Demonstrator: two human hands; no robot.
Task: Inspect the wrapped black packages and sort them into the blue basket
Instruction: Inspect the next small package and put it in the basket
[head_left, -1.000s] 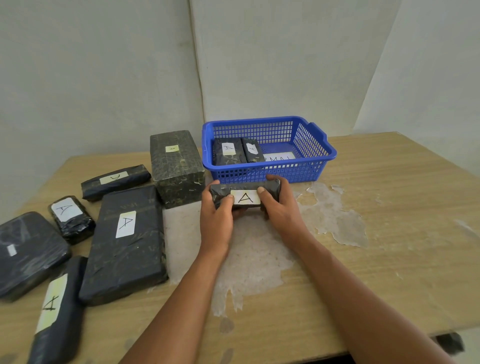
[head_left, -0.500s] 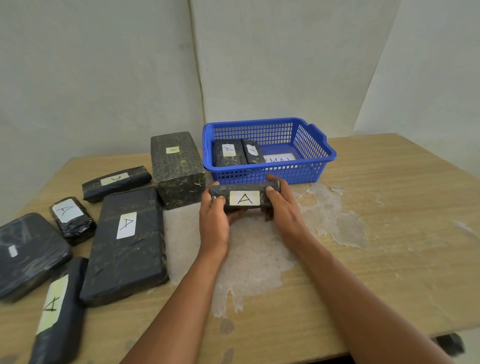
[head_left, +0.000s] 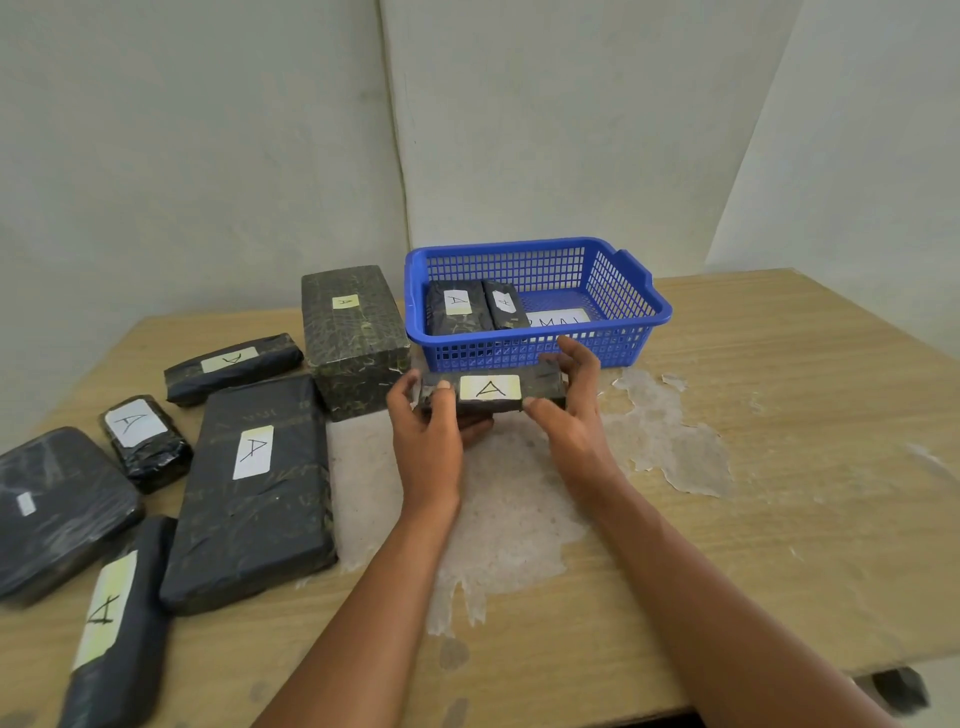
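small black package with an A label gripped at both ends, left hand and right hand curled round it, right in front of the blue basket, two packages already inside

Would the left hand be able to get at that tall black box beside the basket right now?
Probably not at once: the left hand grips the small black wrapped package. The tall black wrapped box stands close by, nothing between them.
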